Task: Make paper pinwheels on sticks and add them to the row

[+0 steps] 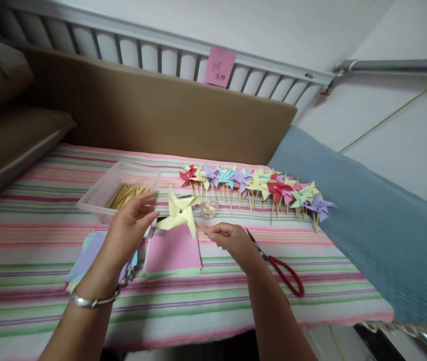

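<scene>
A pale yellow paper pinwheel [181, 211] is held up on its thin wooden stick, which my right hand [228, 239] pinches at the lower part. To the left of the pinwheel hovers my left hand [135, 216], fingers apart and nothing in it. Beneath the pinwheel lies a pink paper square [174, 253]. Behind my left hand stands a clear plastic box [96, 194] with many short wooden sticks [125, 194] inside. A small round clear container [209, 207] with tiny parts sits just behind the pinwheel.
Red-handled scissors [284, 273] lie right of my right hand. Finished pinwheels [258, 184] in several colours rest in a row at the back right. A stack of coloured paper [89, 255] lies under my left forearm. A brown board [161, 110] stands along the back of the striped cloth [198, 311].
</scene>
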{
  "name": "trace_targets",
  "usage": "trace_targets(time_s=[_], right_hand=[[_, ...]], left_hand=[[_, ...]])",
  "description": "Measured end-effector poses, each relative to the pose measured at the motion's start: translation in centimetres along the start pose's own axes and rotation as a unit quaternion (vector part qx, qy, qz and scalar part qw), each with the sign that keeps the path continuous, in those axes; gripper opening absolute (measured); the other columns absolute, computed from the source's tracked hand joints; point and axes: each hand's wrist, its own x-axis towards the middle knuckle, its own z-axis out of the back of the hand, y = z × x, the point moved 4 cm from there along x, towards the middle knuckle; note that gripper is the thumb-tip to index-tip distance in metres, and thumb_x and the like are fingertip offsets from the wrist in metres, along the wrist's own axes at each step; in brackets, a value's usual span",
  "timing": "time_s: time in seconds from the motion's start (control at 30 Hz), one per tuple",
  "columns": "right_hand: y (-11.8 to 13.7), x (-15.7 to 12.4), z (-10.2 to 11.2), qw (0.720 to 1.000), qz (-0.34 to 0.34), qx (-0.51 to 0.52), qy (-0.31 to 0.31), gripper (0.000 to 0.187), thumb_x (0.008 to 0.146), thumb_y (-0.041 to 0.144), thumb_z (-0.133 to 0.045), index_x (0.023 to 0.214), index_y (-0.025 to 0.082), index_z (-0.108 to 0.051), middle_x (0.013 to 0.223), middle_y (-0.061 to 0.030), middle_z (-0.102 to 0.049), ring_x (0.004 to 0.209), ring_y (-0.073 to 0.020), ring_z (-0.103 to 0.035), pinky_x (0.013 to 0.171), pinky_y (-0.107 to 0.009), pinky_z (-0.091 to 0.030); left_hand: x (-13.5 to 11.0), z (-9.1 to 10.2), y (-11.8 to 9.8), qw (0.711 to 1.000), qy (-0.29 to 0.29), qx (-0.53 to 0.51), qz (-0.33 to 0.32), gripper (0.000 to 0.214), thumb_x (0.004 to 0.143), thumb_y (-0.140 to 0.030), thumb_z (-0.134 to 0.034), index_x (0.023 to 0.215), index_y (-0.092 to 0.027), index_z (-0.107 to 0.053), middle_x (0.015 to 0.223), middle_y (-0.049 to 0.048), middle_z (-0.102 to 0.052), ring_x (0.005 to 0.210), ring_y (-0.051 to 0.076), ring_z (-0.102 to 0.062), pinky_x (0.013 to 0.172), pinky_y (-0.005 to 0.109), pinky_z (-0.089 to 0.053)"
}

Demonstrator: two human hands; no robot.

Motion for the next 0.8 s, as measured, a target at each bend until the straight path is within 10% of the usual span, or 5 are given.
trace_targets(time_s=[0.17,0.43,0.8], right_hand=[[0.5,-0.3,0.2,1.000,0.000,-0.026,0.006,0.020,0.070,0.036,-0.065,0.067,0.017,-0.071,0.058,0.0007,-0.056,0.055,-0.0122,-0.045,0.052,-0.025,-0.033],[0.2,0.1,-0.9,0.996,0.007,0.022,-0.085,0.016,0.067,0.034,-0.066,0.065,0.017,-0.065,0.062,-0.0006,-0.061,0.059,-0.0153,-0.052,0.057,-0.027,-0.039],[-0.9,0.5,-2.0,0.977,0.067,0.070,-0.189,0.013,0.073,0.031,-0.066,0.076,0.019,-0.067,0.076,-0.0032,-0.064,0.072,-0.0179,-0.058,0.067,-0.029,-0.045]], left_hand=[[-0.1,-0.5,-0.6,0.997,0.060,-0.047,0.014,0.055,0.071,-0.033,-0.069,0.123,-0.019,-0.055,0.112,0.0128,-0.065,0.100,0.026,-0.061,0.084,0.043,-0.050],[-0.5,-0.2,-0.5,0.994,-0.100,-0.021,0.025,0.032,0.072,-0.036,-0.068,0.099,-0.018,-0.066,0.094,0.0062,-0.069,0.084,0.019,-0.063,0.076,0.031,-0.048],[-1.9,-4.5,0.2,0.934,0.040,-0.293,0.199,0.025,0.075,-0.040,-0.067,0.076,-0.015,-0.065,0.068,0.0021,-0.063,0.062,0.013,-0.059,0.065,0.030,-0.049]])
